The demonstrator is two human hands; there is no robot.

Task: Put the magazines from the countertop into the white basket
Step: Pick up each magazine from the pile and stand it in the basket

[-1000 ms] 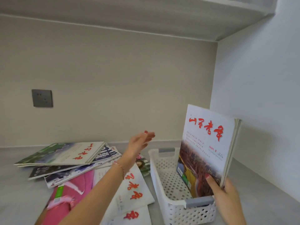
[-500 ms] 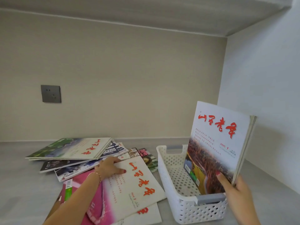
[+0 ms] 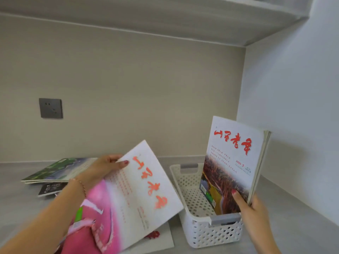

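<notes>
Head view: left hand [image 3: 102,167] grips raised pink magazine [image 3: 128,198].

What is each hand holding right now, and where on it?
The left hand grips the pink-and-white magazine at its top corner. The right hand holds the upright magazine in the white basket by its lower right edge.

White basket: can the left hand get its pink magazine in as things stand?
Probably yes. The left hand grips the pink magazine beside the white basket, whose left half lies open; the upright magazine fills the right side.
</notes>
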